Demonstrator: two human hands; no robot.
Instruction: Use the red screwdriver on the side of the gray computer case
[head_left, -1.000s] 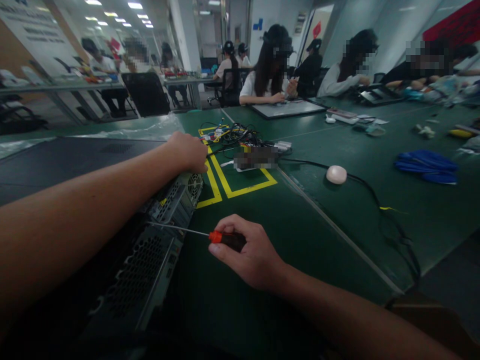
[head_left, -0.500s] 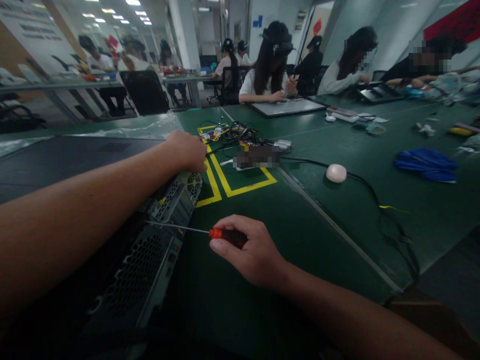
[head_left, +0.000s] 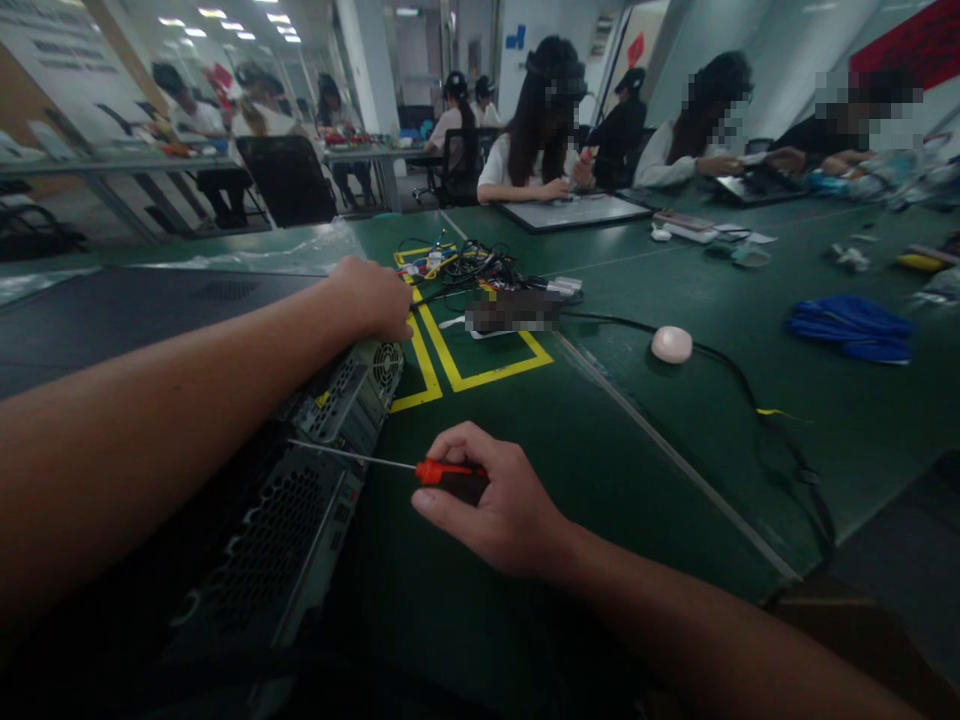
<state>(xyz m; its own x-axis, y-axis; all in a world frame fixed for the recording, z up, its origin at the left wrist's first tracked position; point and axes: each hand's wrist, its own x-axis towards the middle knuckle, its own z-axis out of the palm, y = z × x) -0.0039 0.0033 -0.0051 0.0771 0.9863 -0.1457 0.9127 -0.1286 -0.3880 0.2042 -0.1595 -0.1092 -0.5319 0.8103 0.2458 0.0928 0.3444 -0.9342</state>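
Observation:
A dark computer case [head_left: 274, 535] lies at my left, its perforated metal rear panel turned toward the middle of the table. My left hand [head_left: 375, 297] is closed over the far corner of the case, with its fingertips largely hidden. In my right hand [head_left: 501, 505] is a screwdriver [head_left: 430, 472] with an orange and black handle, held between thumb and curled fingers. Its long thin shaft points left, and the tip meets the rear panel near the slot covers. My left forearm crosses above the case and covers part of it.
Beyond the case lie a tangle of cables [head_left: 480, 262] and yellow tape markings [head_left: 495, 380] on the green table [head_left: 630, 560]. A pale round object [head_left: 672, 345] sits by a black cable. Blue cloth [head_left: 847, 328] lies at right. Several people work across the table.
The screwdriver's handle has rolled in my right hand, so more of its orange stripe shows. My right fingers have shifted slightly; my left hand stays on the case.

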